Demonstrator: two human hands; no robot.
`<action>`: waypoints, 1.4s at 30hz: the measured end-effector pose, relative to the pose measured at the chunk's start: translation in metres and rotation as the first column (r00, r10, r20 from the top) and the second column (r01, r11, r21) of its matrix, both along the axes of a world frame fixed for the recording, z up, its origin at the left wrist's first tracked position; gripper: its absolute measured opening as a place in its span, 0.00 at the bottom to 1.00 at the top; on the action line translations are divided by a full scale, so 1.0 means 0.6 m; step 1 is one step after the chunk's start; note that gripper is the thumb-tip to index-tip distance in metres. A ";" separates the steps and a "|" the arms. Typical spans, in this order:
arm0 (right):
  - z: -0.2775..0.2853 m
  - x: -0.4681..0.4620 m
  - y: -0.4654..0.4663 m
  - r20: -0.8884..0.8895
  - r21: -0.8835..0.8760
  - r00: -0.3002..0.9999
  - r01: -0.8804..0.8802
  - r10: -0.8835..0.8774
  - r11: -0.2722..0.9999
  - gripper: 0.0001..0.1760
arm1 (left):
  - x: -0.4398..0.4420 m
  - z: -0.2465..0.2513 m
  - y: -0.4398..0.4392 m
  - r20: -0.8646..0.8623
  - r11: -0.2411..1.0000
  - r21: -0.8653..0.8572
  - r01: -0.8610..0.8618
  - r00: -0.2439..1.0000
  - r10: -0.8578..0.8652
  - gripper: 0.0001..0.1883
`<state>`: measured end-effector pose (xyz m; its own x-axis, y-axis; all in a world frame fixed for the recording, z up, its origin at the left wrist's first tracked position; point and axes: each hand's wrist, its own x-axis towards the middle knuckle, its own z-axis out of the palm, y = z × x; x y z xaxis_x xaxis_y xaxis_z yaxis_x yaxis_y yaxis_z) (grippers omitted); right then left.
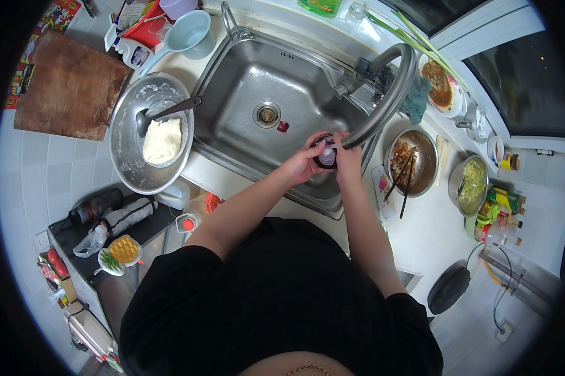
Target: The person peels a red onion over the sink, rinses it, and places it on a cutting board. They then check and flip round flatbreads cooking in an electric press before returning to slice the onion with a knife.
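A cut red onion (327,155) shows its ringed purple-and-white inner face between my two hands. My left hand (305,162) cups it from the left, thumb at its edge. My right hand (349,162) grips its right side, the fingers partly hidden by the curved faucet spout (386,108). Both hands are over the near right part of the stainless steel sink (226,103). A small piece of red onion skin (283,126) lies on the sink floor beside the drain strainer (267,114).
Left of the sink stands a metal bowl (118,141) with dough (162,141) and a dark spoon. On the right counter are a bowl of chopped filling (426,174) with chopsticks (406,188) and a bowl of shredded greens (472,181). A cutting board (68,87) leans at the far left.
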<state>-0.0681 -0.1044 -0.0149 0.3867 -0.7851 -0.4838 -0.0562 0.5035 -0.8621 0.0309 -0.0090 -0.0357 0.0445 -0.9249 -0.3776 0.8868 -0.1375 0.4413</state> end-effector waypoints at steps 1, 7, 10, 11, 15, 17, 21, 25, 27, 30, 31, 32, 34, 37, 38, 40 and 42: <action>0.002 0.001 -0.004 0.018 0.060 1.000 0.012 -0.014 0.998 0.14 | -0.002 0.000 0.001 -0.027 0.999 0.028 -0.016 1.000 0.017 0.28; -0.002 -0.029 0.015 0.191 -0.001 0.960 -0.207 0.203 0.978 0.29 | 0.011 -0.003 -0.001 -0.077 0.997 0.057 -0.046 0.996 0.050 0.26; -0.018 -0.044 0.047 0.030 -0.285 0.893 -0.424 0.450 0.860 0.49 | 0.012 -0.008 -0.015 -0.097 0.992 0.127 -0.002 0.995 0.014 0.28; -0.024 -0.044 0.056 -0.003 -0.304 0.926 -0.361 0.378 0.882 0.48 | 0.009 -0.010 -0.021 -0.082 0.987 0.161 0.012 0.997 0.001 0.29; -0.040 -0.034 0.060 0.022 -0.360 0.984 -0.156 0.175 0.920 0.50 | 0.007 -0.013 -0.043 0.219 0.974 0.223 0.047 0.971 -0.097 0.28; -0.036 -0.027 0.044 0.122 -0.208 0.989 -0.054 0.081 0.977 0.47 | 0.001 -0.010 -0.044 0.447 0.983 0.179 -0.034 0.893 -0.051 0.25; -0.012 -0.028 -0.001 0.111 -0.053 0.993 -0.038 0.043 0.998 0.18 | -0.016 0.003 -0.035 0.495 0.998 0.062 0.005 0.868 -0.035 0.27; 0.002 -0.029 -0.007 0.186 -0.263 0.943 -0.224 0.277 0.939 0.22 | 0.002 0.006 -0.034 0.015 0.978 0.205 -0.034 0.999 0.032 0.24; 0.003 -0.033 0.000 0.096 -0.337 0.931 -0.303 0.352 0.892 0.34 | 0.025 0.000 -0.034 -0.259 0.983 0.182 -0.031 0.963 0.078 0.25; 0.001 -0.032 0.012 -0.041 -0.466 0.942 -0.313 0.333 0.827 0.40 | 0.038 -0.015 -0.025 -0.115 0.996 0.065 0.068 0.992 -0.060 0.29; 0.000 -0.030 0.015 0.008 -0.474 0.939 -0.299 0.344 0.828 0.38 | 0.036 -0.020 -0.024 -0.097 0.995 0.056 0.082 0.992 -0.077 0.29; -0.001 -0.028 0.017 0.035 -0.448 0.941 -0.285 0.336 0.847 0.36 | 0.037 -0.024 -0.021 -0.182 0.992 0.091 0.085 0.981 -0.067 0.28; -0.004 -0.024 0.016 0.044 -0.384 0.950 -0.271 0.310 0.883 0.32 | 0.031 -0.025 -0.019 -0.328 0.986 0.126 0.106 0.943 -0.059 0.27; -0.013 -0.018 0.011 -0.018 -0.326 0.976 -0.212 0.219 0.921 0.23 | 0.007 -0.010 -0.031 0.055 0.965 0.258 -0.038 0.998 0.025 0.26; -0.018 -0.016 0.009 -0.043 -0.346 0.987 -0.160 0.155 0.925 0.20 | 0.003 -0.001 -0.031 0.027 0.970 0.239 -0.036 0.999 0.031 0.26; -0.029 -0.014 0.005 -0.052 -0.390 0.994 -0.105 0.092 0.915 0.17 | -0.008 0.017 -0.033 0.192 0.963 0.240 -0.121 0.979 0.075 0.27; -0.038 -0.017 0.005 0.025 -0.253 0.997 -0.058 0.066 0.966 0.17 | -0.010 0.030 -0.033 0.253 0.957 0.249 -0.151 0.964 0.086 0.27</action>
